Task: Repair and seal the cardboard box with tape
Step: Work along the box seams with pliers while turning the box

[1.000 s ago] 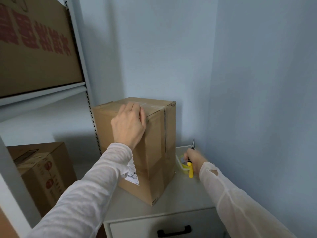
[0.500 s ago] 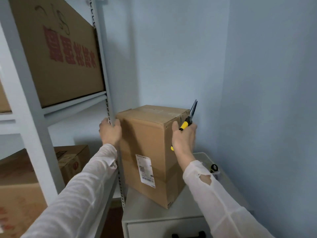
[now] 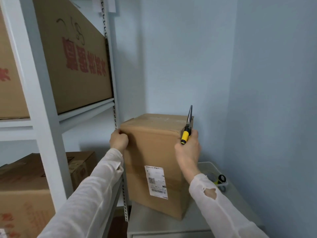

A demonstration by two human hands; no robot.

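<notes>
- The cardboard box [image 3: 154, 160] stands upright on the grey surface [image 3: 171, 224], in the corner formed by two pale blue walls and just beside the shelf rack upright [image 3: 111, 83].
- A white shipping label [image 3: 156, 182] sits on the lower half of the box's near face. Clear tape [image 3: 159, 119] runs across the closed top flaps.
- Left hand [image 3: 118, 140]: fingers curled over the upper left corner of the box, gripping it at the top edge.
- Right hand [image 3: 188, 150]: fingers wrapped around the yellow-and-black handle of a yellow-handled tool [image 3: 186, 133], held at the upper right corner of the box. Whether the palm touches the cardboard cannot be determined.
- The tool's narrow metal tip points straight up, rises above the box top and appears closed.
- The right sleeve [image 3: 223, 212] is white and has a hole near the wrist.
- A clear plastic tray [image 3: 212, 167] rests on the surface to the right of the box, close to the wall. It holds small items, including one with a black and yellow loop [image 3: 221, 178]; the rest are too blurred to identify.
- A large printed box [image 3: 77, 66] with red characters occupies the upper shelf. More brown boxes [image 3: 22, 194] stand lower left.
</notes>
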